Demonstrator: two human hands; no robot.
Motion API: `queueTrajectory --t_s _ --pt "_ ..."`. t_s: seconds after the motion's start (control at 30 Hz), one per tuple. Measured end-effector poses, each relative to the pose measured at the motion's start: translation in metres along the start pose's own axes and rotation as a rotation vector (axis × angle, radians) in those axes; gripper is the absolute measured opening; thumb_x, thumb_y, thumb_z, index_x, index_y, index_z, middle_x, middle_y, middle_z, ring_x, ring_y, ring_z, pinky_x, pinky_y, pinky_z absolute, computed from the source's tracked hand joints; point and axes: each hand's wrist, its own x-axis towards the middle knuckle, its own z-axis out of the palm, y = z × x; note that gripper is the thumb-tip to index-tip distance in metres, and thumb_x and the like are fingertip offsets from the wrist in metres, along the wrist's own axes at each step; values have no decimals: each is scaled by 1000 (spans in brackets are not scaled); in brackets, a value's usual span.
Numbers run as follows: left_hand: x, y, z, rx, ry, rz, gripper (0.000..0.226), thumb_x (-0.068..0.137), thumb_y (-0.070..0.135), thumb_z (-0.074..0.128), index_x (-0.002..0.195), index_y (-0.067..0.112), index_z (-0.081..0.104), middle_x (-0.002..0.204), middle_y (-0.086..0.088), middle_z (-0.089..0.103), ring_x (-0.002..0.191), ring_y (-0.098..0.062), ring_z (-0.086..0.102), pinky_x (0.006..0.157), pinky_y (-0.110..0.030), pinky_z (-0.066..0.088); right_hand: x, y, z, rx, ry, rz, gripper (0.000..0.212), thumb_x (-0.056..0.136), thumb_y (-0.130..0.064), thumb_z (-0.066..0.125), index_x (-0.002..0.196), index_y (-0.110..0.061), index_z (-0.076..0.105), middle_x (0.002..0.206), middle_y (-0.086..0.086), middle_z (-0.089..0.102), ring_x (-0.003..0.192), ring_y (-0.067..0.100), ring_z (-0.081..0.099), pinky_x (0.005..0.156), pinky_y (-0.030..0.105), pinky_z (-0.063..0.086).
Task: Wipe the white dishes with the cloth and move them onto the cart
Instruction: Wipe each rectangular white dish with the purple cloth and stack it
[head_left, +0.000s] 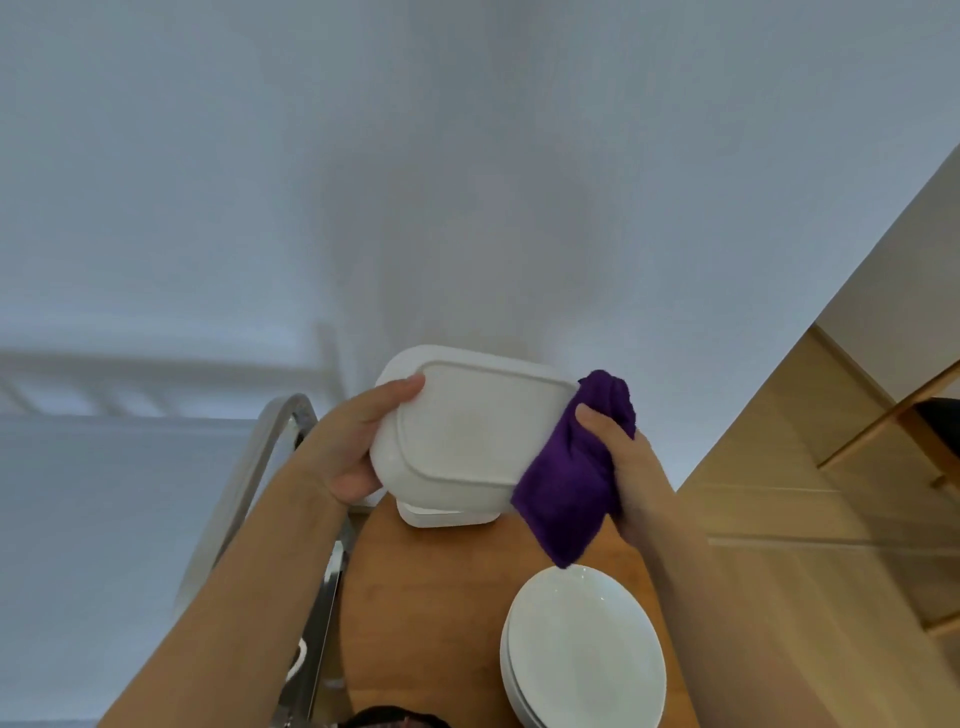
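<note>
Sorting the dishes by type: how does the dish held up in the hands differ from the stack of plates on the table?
The square dish has rounded corners and deep sides; the round plates are shallow. The square dish is held tilted, underside toward the camera, by the left hand, with the purple cloth against its edge; the round plates lie flat, stacked on the wooden table. Both are plain white.

You are most likely in a home dining area, though the wide-angle view shows little of the room. A round wooden table (441, 613) carries a stack of white plates (584, 649) and white square dishes (467, 436). A plain white wall (467, 182) fills the background, light wooden flooring (779, 493) runs to your right, and a metal cart frame (270, 441) stands at the table's left edge.
</note>
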Motion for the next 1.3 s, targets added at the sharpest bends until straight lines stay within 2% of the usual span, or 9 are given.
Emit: queueTrajectory --t_s 0.2,0.33,0.47,0.57,0.77,0.93,1.07,1.2,1.3 --pt "-4 -19 19 68 19 53 42 72 37 60 106 13 68 105 -11 72 93 -23 70 73 -32 59 5 26 13 70 280 -82 63 83 -28 70 134 -28 34 116 -2 56 104 21 59 81 35 52" --pt "-3 -33 35 116 44 70 53 63 46 69 106 15 69 106 -10 72 100 -28 68 84 -40 55 -5 27 35 -206 322 -234 88 68 -57 63 143 -23 32 137 3 47 124 23 48 104 46 42" --pt "-1 -49 49 58 69 96 42 72 48 67 99 17 76 106 -13 72 98 -27 69 74 -32 57 -21 36 68 -407 229 -349 81 64 -76 43 139 -58 16 155 -9 23 142 22 21 112 52 27" --pt "-2 -52 47 -137 52 91 47 75 48 63 107 14 73 110 -14 70 101 -27 68 73 -31 57 -29 40 82 -514 122 -462 56 71 -71 40 112 -84 4 134 -52 4 140 -1 3 117 50 14" --pt "-1 -45 35 -437 15 4 66 76 51 62 127 8 57 121 -18 64 110 -32 63 85 -43 55 -27 61 69 -505 -130 -613 63 82 -54 45 132 -72 10 142 -49 5 145 6 -4 117 53 8" --pt "1 -51 29 -417 118 80 57 79 45 56 124 10 58 119 -13 67 108 -26 65 88 -41 50 -17 75 44 -598 -176 -750 63 85 -43 44 136 -66 15 149 -37 15 145 3 0 119 32 9" --pt "-3 -45 18 -262 160 134 48 75 44 58 115 17 61 112 -4 71 101 -19 68 82 -36 54 -9 69 24 -361 -68 -452 59 80 -42 52 132 -58 28 149 -25 28 142 6 20 112 22 25" --pt "-10 -39 11 256 169 157 43 66 50 64 98 21 70 94 0 75 86 -16 71 74 -30 55 3 55 2 -56 120 130 15 90 -37 54 103 -31 60 111 1 67 99 16 62 79 29 49" --pt "-16 -48 18 729 10 195 27 75 52 60 81 29 72 74 7 70 69 -10 66 64 -19 53 7 51 -5 256 101 246 38 83 -43 58 107 -16 67 102 9 73 94 24 69 79 39 52"
